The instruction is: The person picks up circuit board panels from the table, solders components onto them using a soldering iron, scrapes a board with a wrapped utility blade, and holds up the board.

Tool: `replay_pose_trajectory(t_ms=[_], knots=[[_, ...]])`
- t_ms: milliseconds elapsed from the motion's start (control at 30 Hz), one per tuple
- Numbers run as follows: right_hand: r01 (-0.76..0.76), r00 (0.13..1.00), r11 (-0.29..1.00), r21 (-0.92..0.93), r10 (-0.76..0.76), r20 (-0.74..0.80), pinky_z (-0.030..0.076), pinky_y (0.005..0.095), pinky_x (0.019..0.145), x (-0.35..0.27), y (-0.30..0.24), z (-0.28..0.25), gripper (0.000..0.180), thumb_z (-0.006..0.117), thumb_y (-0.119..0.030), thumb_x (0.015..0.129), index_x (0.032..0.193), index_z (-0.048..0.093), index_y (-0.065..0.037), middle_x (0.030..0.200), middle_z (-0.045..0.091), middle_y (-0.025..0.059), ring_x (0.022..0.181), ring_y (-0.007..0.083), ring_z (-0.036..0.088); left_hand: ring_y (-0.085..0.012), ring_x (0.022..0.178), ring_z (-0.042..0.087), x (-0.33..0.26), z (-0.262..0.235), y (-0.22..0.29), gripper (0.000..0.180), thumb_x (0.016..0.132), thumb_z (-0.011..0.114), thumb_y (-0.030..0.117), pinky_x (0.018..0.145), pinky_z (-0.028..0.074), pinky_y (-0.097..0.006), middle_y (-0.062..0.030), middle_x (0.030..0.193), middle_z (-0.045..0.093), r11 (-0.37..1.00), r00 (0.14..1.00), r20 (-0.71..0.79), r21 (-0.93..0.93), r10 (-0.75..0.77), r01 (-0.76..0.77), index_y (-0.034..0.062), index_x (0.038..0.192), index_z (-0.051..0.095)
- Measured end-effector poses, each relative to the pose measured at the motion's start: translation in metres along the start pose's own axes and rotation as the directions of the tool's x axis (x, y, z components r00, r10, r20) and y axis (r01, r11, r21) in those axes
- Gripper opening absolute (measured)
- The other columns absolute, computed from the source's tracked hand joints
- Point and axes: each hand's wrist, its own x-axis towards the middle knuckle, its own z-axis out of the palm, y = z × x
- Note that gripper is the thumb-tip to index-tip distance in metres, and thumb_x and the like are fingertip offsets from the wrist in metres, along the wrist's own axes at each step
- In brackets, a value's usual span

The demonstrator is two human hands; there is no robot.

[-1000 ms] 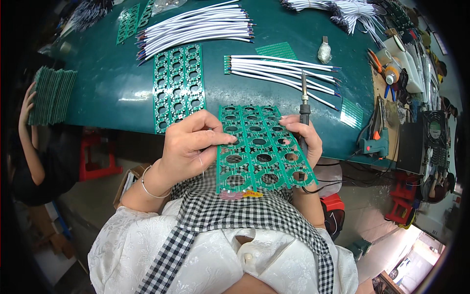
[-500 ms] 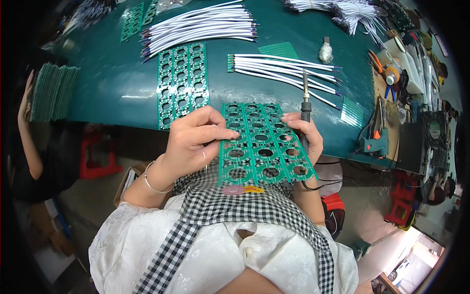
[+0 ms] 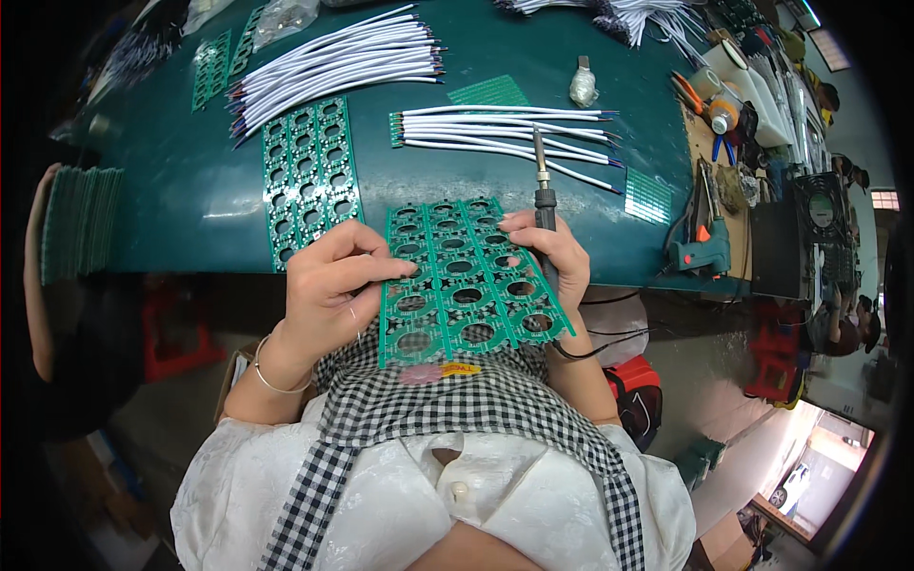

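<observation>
A green circuit board panel [image 3: 437, 285] with rows of round holes is held tilted above my lap, just off the table edge. Closed on its left edge, my left hand [image 3: 328, 285] has thumb and forefinger at the board. A thin silvery wire [image 3: 353, 312] shows below those fingers. My right hand [image 3: 562, 259] grips the panel's upper right edge and also carries a soldering iron [image 3: 545, 195], its tip pointing up and away from the board. The iron's lower handle is partly hidden by the hand.
Another board panel [image 3: 309, 176] lies on the green table [image 3: 181, 214]. Beyond are a bundle of white cables [image 3: 343, 71] and a smaller cable row [image 3: 505, 128] on a board strip. Stacked boards [image 3: 81, 224] stand left beside another person's arm. A glue gun [image 3: 703, 249] sits right.
The whole view has shifted, so table, hands and panel appear further left. Both hands keep their hold on the panel, and the iron stays in my right hand.
</observation>
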Motion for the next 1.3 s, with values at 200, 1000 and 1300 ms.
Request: replay_pose_trajectory(t_ms=[200,1000,1300], knots=[[-0.024,0.999,0.997,-0.077,0.023,-0.023,0.054,0.0356,0.08,0.005,-0.021,-0.008,0.019,0.071,0.002,0.075,0.093,0.069,-0.002,0.097,0.069,0.0171,0.091,0.0274,0.067,-0.0065,0.059,0.05,-0.005,-0.011,0.027,0.031,0.07,0.072,-0.011,0.054,0.04,-0.022,-0.0068,0.083,0.064,0.951,0.956,-0.059,0.103,-0.288,0.293,0.0057,0.096,0.075],[-0.007,1.0,0.952,-0.306,0.004,-0.011,0.054,0.0319,0.081,-0.002,-0.024,-0.001,0.014,0.053,-0.006,0.097,0.101,0.066,-0.001,0.102,0.07,0.0178,0.091,0.0249,0.068,-0.0034,0.044,0.027,0.035,-0.26,-0.086,0.022,0.099,0.051,0.019,0.04,0.018,-0.024,0.0075,0.059,0.036,0.62,0.523,-0.37,-0.635,-0.768,0.462,0.0135,0.078,0.05],[0.006,1.0,0.923,-0.386,0.002,0.021,0.053,0.032,0.072,-0.004,-0.023,0.007,0.013,0.055,-0.003,0.095,0.098,0.068,-0.002,0.085,0.07,0.014,0.075,0.0236,0.066,-0.007,0.045,0.026,0.084,-0.355,-0.236,0.027,0.103,0.049,0.022,0.039,0.017,-0.025,0.0023,0.062,0.035,0.464,0.156,-0.439,-0.8,-0.885,0.381,0.0107,0.079,0.043]])
